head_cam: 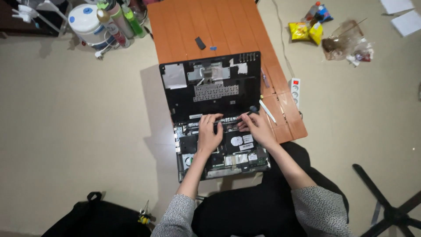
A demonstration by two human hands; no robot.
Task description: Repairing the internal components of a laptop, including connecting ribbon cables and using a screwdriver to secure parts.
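An opened laptop base (pixel 221 156) with exposed boards lies at the near edge of an orange table (pixel 206 26). Its black top cover (pixel 206 85), underside up, leans back behind it. My left hand (pixel 209 131) rests on the base near the hinge line, fingers pressing on a thin dark strip. My right hand (pixel 256 127) lies beside it on the right and pinches the same dark strip near the right hinge.
On the table lie a small black part (pixel 200 42), a screwdriver (pixel 265 79) and a white tool (pixel 267 110). A power strip (pixel 295 90) sits at the right. Snack packs (pixel 307 31), bottles (pixel 116 19), a white cooker (pixel 85 22) and a black bag (pixel 92 217) are on the floor.
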